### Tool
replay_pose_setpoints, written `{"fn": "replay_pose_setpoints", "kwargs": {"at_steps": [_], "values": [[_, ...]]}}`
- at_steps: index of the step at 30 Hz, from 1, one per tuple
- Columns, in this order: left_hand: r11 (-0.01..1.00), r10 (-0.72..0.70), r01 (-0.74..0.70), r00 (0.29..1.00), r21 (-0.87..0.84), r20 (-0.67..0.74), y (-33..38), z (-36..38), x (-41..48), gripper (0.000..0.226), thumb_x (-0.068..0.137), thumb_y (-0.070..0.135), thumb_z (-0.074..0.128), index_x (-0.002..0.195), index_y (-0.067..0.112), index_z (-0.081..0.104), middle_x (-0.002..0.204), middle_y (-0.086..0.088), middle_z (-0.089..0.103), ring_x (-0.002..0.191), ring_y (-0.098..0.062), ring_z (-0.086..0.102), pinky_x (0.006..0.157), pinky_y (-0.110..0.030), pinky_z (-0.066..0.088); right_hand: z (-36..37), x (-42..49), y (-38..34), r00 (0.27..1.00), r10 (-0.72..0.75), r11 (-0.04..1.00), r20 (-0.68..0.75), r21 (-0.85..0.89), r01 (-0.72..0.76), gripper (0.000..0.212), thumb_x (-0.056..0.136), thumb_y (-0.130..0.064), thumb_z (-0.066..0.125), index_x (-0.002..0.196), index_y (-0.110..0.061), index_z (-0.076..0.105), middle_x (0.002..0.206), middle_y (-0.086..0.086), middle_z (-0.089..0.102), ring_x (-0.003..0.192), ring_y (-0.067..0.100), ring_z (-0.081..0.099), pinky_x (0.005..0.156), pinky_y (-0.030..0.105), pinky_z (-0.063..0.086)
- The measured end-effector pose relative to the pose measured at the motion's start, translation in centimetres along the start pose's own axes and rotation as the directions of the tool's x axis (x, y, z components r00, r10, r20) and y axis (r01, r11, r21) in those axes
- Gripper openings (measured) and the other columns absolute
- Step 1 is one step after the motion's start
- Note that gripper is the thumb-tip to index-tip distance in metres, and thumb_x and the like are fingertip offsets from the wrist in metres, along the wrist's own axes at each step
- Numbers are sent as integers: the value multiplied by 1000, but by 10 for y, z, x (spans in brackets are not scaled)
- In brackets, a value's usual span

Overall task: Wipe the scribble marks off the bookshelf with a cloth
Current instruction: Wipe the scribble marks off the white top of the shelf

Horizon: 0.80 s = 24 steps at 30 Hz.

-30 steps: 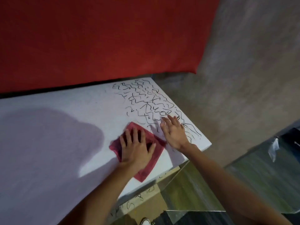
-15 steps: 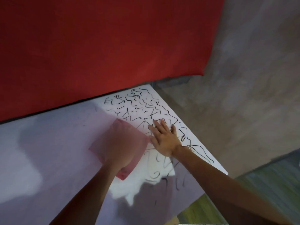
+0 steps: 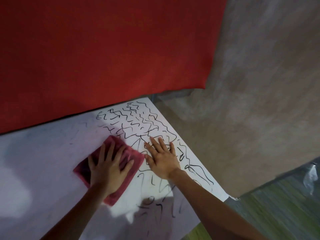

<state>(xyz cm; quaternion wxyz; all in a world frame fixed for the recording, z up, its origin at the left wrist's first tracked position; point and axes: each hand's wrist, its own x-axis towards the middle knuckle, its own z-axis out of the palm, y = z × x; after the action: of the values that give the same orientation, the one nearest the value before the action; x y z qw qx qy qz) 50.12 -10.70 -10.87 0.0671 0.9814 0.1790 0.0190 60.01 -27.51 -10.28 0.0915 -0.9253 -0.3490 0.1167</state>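
Left hand [image 3: 107,168] flat, fingers spread, pressing crumpled pink-red cloth [image 3: 132,154] onto white bookshelf top [image 3: 43,161], right hand [image 3: 162,158] released, palm down at cloth's 3 o'clock, black scribble marks [image 3: 138,122] from 12 to 5 o'clock

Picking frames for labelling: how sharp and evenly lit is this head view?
Head view: left hand, right hand, cloth and scribble marks read fairly sharp; the floor at lower right smears with motion blur; a soft shadow dims the bookshelf top at left and bottom, leaving one bright patch below the cloth.

Pink cloth [image 3: 131,154], black scribbles [image 3: 138,122], white bookshelf [image 3: 52,153]
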Motion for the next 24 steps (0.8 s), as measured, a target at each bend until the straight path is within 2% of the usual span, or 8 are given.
{"fn": "replay_pose_setpoints", "kwargs": {"at_steps": [2, 6, 8, 11, 13, 18, 24], "values": [[999, 44, -44, 998, 0, -44, -8, 7, -26, 75, 88, 73, 11, 125, 28, 59, 134, -8, 57, 127, -32, 45, 89, -70, 37, 0, -1, 0, 1000, 7, 1000, -14, 27, -7, 52, 103, -45, 19, 152, -32, 12, 160, -10, -5, 147, 16, -14, 113, 43, -17], [1000, 7, -7, 1000, 17, 0, -21, 5, -16, 82, 86, 76, 8, 125, 28, 61, 132, -7, 59, 124, -35, 50, 86, -70, 39, -7, 6, -4, 998, 42, 997, -47, 59, -39, 50, 101, -44, 28, 149, -30, 25, 160, -8, 10, 148, 17, -1, 115, 49, -7], [999, -37, 36, 999, 28, 33, -24, -3, 6, 89, 81, 81, 4, 130, 30, 58, 140, -7, 52, 130, -35, 45, 92, -70, 34, -14, 18, -7, 996, 56, 996, -73, 70, -51, 50, 101, -43, 29, 149, -28, 27, 160, -5, 12, 147, 18, 3, 115, 52, -4], [992, -112, 111, 993, 61, 23, -36, -7, 44, 101, 64, 82, -4, 148, 37, 29, 159, 1, 19, 147, -26, 11, 109, -63, 17, -21, 45, -9, 997, 60, 998, -43, 38, -58, 55, 101, -44, 26, 152, -26, 17, 161, -4, 2, 148, 19, -6, 113, 55, -8], [989, -147, 146, 989, 38, 22, -44, -8, 68, 99, 64, 79, -3, 151, 37, 18, 161, 4, 7, 147, -22, 0, 112, -59, 10, -22, 59, -7, 998, 69, 998, -16, 9, -68, 57, 101, -48, 23, 153, -27, 12, 161, -4, -3, 147, 19, -11, 112, 56, -11], [976, -218, 216, 974, 39, 56, -62, -12, 128, 73, 91, 70, 21, 153, 33, 11, 162, 1, 2, 147, -23, -4, 113, -61, 5, -14, 67, -1, 998, 68, 997, -3, -29, -68, 59, 100, -51, 16, 153, -30, 4, 160, -6, -10, 146, 18, -17, 110, 54, -17], [964, -265, 264, 963, 31, 46, -65, -10, 160, 72, 92, 68, 21, 152, 29, 13, 161, 0, 8, 147, -28, 3, 113, -63, 7, -12, 72, 1, 997, 77, 996, 3, -48, -77, 59, 99, -53, 14, 152, -32, 0, 160, -7, -13, 146, 18, -18, 111, 55, -16]]}}
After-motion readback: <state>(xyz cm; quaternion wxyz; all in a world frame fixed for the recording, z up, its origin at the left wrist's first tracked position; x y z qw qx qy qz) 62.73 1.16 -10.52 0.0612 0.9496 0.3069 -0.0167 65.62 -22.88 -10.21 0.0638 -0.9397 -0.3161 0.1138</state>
